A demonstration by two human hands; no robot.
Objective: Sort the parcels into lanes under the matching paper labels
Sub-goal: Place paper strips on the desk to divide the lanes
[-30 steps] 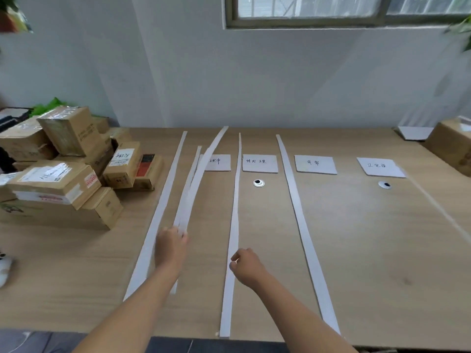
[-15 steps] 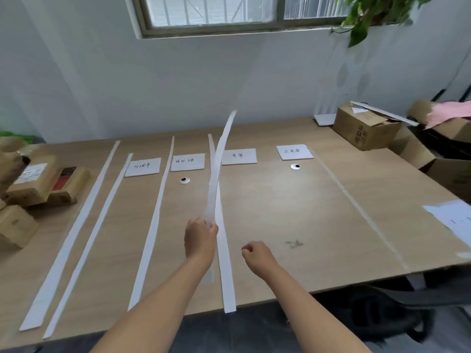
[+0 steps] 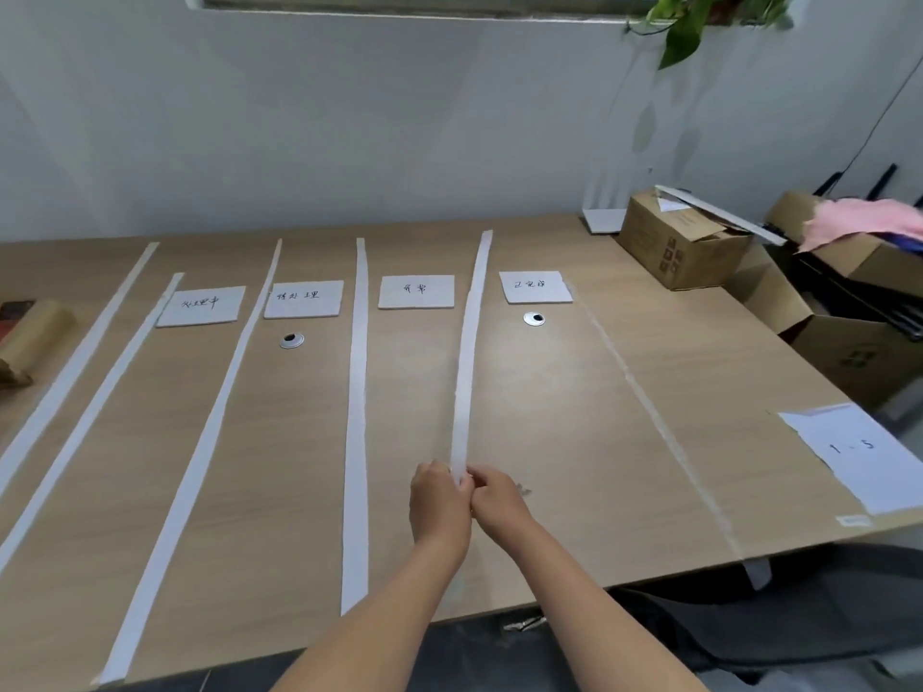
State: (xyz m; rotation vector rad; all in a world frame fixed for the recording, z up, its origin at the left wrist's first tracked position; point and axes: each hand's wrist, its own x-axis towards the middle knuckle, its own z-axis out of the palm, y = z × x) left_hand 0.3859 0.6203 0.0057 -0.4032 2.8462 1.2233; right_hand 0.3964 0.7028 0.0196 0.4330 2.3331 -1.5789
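Note:
A long white paper strip point(image 3: 469, 352) runs from my hands toward the wall, between the third label point(image 3: 416, 291) and the fourth label point(image 3: 535, 287). My left hand point(image 3: 439, 506) and my right hand point(image 3: 497, 501) both pinch its near end above the wooden table point(image 3: 574, 417). Two more handwritten labels point(image 3: 202, 305) point(image 3: 303, 298) lie further left. Several other white strips point(image 3: 355, 417) point(image 3: 200, 442) lie flat as lane dividers. At the far left edge only part of a brown parcel point(image 3: 35, 337) shows.
An open cardboard box point(image 3: 674, 242) stands at the table's back right corner, more boxes point(image 3: 849, 342) beside the table with pink cloth point(image 3: 859, 224). A white sheet point(image 3: 859, 452) lies at the right edge. Two round cable holes point(image 3: 291, 340) point(image 3: 534, 319) sit in the tabletop.
My view swung right, so the parcel stack left the frame. The left hand carried the strip rightward, from the left lanes to between the third and fourth labels. The right hand joined it.

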